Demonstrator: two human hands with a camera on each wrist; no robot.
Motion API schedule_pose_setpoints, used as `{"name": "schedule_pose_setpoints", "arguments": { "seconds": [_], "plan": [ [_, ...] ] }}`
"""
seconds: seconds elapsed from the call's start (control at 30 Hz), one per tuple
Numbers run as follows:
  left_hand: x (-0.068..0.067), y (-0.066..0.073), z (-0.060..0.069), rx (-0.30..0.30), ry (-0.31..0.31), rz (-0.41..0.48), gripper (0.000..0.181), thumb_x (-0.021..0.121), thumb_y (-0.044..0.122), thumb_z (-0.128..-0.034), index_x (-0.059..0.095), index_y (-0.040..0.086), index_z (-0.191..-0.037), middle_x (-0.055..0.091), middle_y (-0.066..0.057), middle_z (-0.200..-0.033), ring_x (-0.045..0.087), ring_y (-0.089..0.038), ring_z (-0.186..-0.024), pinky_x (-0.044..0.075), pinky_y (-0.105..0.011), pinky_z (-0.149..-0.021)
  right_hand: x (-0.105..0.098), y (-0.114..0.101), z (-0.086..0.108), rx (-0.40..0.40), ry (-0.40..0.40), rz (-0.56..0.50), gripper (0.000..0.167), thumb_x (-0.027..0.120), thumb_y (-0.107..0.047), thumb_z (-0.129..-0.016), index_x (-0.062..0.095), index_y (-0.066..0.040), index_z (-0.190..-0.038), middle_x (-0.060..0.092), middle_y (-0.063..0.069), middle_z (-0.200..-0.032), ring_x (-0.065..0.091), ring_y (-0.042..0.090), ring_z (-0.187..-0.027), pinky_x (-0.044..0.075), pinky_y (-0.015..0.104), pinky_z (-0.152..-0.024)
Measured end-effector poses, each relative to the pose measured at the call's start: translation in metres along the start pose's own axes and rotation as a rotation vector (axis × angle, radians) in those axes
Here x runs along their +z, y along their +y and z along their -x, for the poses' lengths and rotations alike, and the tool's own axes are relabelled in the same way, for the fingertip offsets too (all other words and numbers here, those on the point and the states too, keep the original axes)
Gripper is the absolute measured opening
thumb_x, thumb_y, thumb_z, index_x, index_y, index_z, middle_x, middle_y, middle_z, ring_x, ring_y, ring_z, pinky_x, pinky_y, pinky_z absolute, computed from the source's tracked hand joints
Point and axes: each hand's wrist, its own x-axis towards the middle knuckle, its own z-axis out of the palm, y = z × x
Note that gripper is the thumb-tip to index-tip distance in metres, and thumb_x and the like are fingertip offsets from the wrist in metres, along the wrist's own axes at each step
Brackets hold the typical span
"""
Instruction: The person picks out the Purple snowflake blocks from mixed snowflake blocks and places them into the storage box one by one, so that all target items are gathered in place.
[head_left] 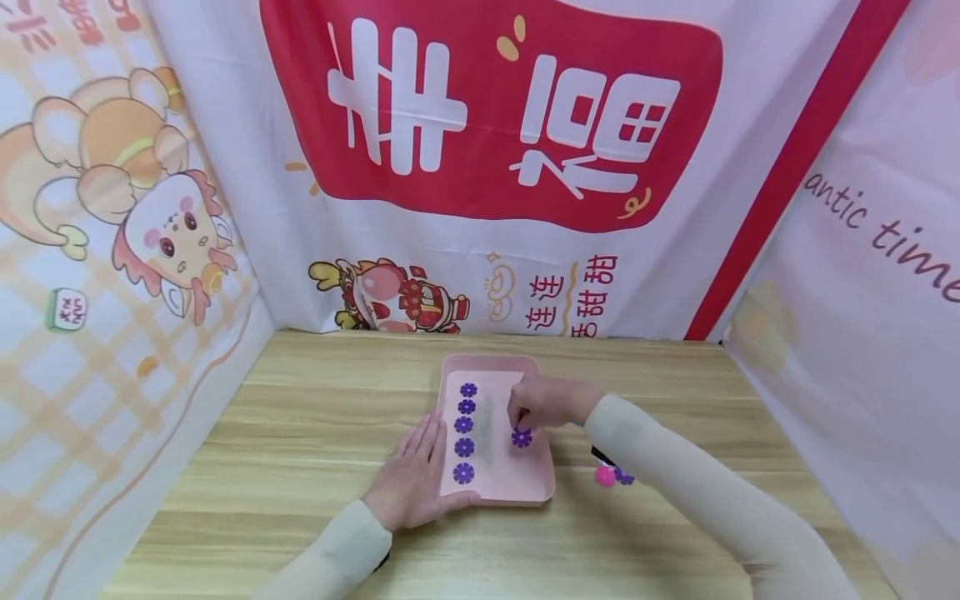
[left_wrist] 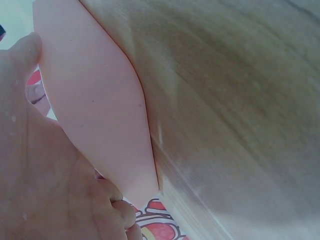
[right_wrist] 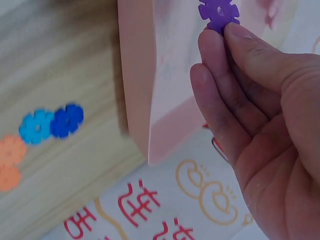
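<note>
A pink tray (head_left: 498, 502) lies on the table with several purple snowflake-shaped pieces (head_left: 464, 447) in a column along its left side. The right hand (head_left: 546, 402) pinches one purple piece (head_left: 521, 437) over the tray's right part; in the right wrist view, thumb and fingertips of the right hand (right_wrist: 260, 95) hold the purple piece (right_wrist: 220, 11) by its edge. The left hand (head_left: 411, 483) rests against the tray's left side, fingers straight, thumb along the near edge. In the left wrist view, the left hand (left_wrist: 50, 170) touches the tray's outer wall (left_wrist: 100, 95).
Right of the tray, partly under the right forearm, lie a pink piece (head_left: 604, 476) and a purple one (head_left: 624, 476). The right wrist view shows light blue (right_wrist: 37, 126), dark blue (right_wrist: 67, 120) and orange pieces (right_wrist: 10, 150) on the table. Printed cloths (head_left: 495, 275) surround the table.
</note>
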Motion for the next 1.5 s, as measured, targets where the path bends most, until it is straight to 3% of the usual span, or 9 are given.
{"name": "schedule_pose_setpoints", "arguments": {
  "seconds": [0.13,0.33,0.67,1.2,1.5],
  "plan": [
    [0.002,0.0,0.0,0.002,0.01,0.014,0.119,0.051,0.084,-0.0893,0.02,-0.003,-0.164,0.015,-0.026,-0.173,0.018,-0.043,-0.162,0.022,-0.056,-0.133,0.014,-0.003,-0.006,-0.034,-0.008,0.019,0.01,0.076,-0.009,-0.094,0.083,-0.017,-0.093,0.08,-0.003,-0.096,0.069,0.005,-0.087,0.058,0.017,-0.081],
    [0.003,0.0,0.001,0.006,0.021,0.027,0.12,0.052,0.084,-0.0884,0.02,-0.005,-0.163,0.014,-0.026,-0.173,0.017,-0.043,-0.162,0.023,-0.056,-0.133,0.03,-0.005,-0.011,0.005,-0.058,-0.054,0.01,0.074,-0.014,-0.096,0.082,-0.019,-0.094,0.078,-0.007,-0.098,0.068,0.002,-0.089,0.058,0.016,-0.084],
    [-0.001,0.002,0.003,0.0,0.004,0.017,0.121,0.049,0.086,-0.0884,0.019,-0.004,-0.164,0.015,-0.026,-0.173,0.019,-0.041,-0.163,0.024,-0.055,-0.133,0.046,-0.005,-0.011,0.047,-0.062,-0.052,0.009,0.077,-0.018,-0.094,0.081,-0.025,-0.094,0.077,-0.012,-0.094,0.067,-0.001,-0.082,0.059,0.016,-0.079],
    [0.004,-0.001,0.001,-0.011,-0.021,0.04,0.119,0.051,0.084,-0.0887,0.019,-0.002,-0.164,0.011,-0.023,-0.175,0.014,-0.041,-0.164,0.021,-0.056,-0.134,0.057,-0.005,-0.012,0.009,-0.041,-0.07,0.006,0.078,-0.018,-0.094,0.081,-0.022,-0.091,0.077,-0.01,-0.09,0.065,-0.003,-0.076,0.056,0.013,-0.072],
    [0.002,0.002,0.0,-0.02,-0.019,0.032,0.119,0.049,0.085,-0.0889,0.018,-0.001,-0.165,0.012,-0.022,-0.175,0.015,-0.039,-0.164,0.021,-0.054,-0.134,0.048,0.0,0.0,0.064,-0.028,-0.089,0.007,0.076,-0.019,-0.095,0.081,-0.023,-0.099,0.077,-0.009,-0.095,0.067,0.001,-0.082,0.059,0.017,-0.079]
  ]
}}
